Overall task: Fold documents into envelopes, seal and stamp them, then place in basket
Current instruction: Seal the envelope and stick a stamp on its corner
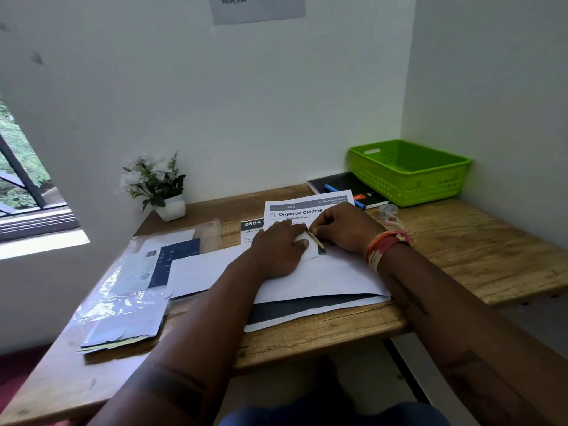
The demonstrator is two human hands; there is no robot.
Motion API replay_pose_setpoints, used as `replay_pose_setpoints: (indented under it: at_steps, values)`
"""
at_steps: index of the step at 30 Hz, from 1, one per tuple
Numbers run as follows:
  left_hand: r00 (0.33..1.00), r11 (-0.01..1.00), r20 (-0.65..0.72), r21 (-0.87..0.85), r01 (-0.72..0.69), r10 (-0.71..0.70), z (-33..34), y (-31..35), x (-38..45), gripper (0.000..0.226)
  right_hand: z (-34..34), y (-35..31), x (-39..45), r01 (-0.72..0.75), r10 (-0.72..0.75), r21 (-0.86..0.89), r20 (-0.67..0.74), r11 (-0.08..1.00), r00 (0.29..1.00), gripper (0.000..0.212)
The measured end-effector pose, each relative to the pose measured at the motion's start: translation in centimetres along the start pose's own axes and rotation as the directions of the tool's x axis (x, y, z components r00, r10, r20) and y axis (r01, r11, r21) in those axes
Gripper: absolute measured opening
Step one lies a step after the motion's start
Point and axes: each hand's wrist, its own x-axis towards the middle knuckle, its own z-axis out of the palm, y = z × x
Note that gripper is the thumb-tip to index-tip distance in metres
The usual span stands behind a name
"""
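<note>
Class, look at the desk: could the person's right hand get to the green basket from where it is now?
Probably yes. The green basket stands open-topped at the desk's far right, on the right hand's own side; only a tape roll and a black notebook lie between, both low.

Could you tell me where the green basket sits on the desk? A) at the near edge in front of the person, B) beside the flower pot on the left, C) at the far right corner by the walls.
C: the green basket stands in the far right corner where the walls meet, apart from the flower pot on the left.
</note>
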Motion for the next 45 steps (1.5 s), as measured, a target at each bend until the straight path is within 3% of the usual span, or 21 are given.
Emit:
replay_pose_setpoints:
  at_steps: [9,16,20,23,28,35,45]
  values:
    - [0.996,0.993,-0.090,-0.114,-0.025,0.014,0.6,-0.7,0.1,0.055,0.2,-0.4,-0.2,0.041,-0.039,-0.118,0.021,0.992,0.999,0.011]
    - [0.991,0.985,-0.114,-0.149,-0.088,0.071,0.8,-0.9,0.3,0.036,0.1,-1.3,-0.2,0.016,-0.006,-0.264,0.038,0.964,0.999,0.014]
    - [0.990,0.981,-0.130,-0.182,-0.070,0.047,0.7,-0.7,0.4,0.035,-0.5,-2.9,0.8,0.033,0.024,-0.443,0.123,0.896,0.992,0.039]
    - [0.990,0.982,-0.136,-0.177,-0.063,0.039,0.7,-0.6,0.3,0.037,-0.4,-3.3,1.2,0.050,0.029,-0.490,0.152,0.870,0.988,0.042]
    - [0.990,0.987,-0.139,-0.158,-0.022,0.000,1.0,-0.5,0.2,0.039,-0.7,-3.1,-0.2,0.048,0.044,-0.491,0.174,0.870,0.984,0.031]
    - [0.992,0.982,-0.120,-0.190,0.020,-0.044,0.8,-0.4,0.6,0.040,-2.1,-3.1,-2.7,0.026,0.100,-0.503,0.222,0.864,0.970,0.045]
    - [0.986,0.978,-0.139,-0.198,0.058,-0.087,0.4,0.3,1.2,0.028,-1.6,-2.7,-4.1,0.030,0.045,-0.453,0.154,0.891,0.987,0.032]
